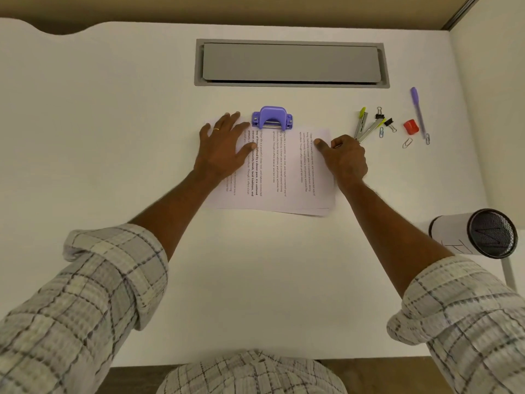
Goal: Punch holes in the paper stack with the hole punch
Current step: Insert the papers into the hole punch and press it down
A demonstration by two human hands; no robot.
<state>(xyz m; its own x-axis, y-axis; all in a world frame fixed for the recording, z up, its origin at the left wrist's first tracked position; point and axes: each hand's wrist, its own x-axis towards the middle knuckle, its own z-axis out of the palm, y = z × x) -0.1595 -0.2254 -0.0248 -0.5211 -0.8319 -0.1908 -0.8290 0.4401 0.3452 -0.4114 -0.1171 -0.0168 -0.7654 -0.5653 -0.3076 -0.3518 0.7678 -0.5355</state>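
Desk (113,137): white, wavy edge at 10 o'clock.
Hatch (291,64): grey, recessed, 12 o'clock.
Wall (255,7): tan, 12 o'clock.
Panel (488,52): pale, 2 o'clock.
Floor (127,379): brown, 6 o'clock.

White surface (113,109) with a grey recessed flap (291,63) set in at the far centre. Far right group: a compass (366,126) with green tips, two black binder clips (379,112) (390,125), three paper clips (381,132) (407,143) (427,139), a red sharpener (411,127) and a purple pen (417,110). The sharpener lies just beside the pen. At the right edge, a black mesh cup (480,233), wrapped in white paper, lies on its side.
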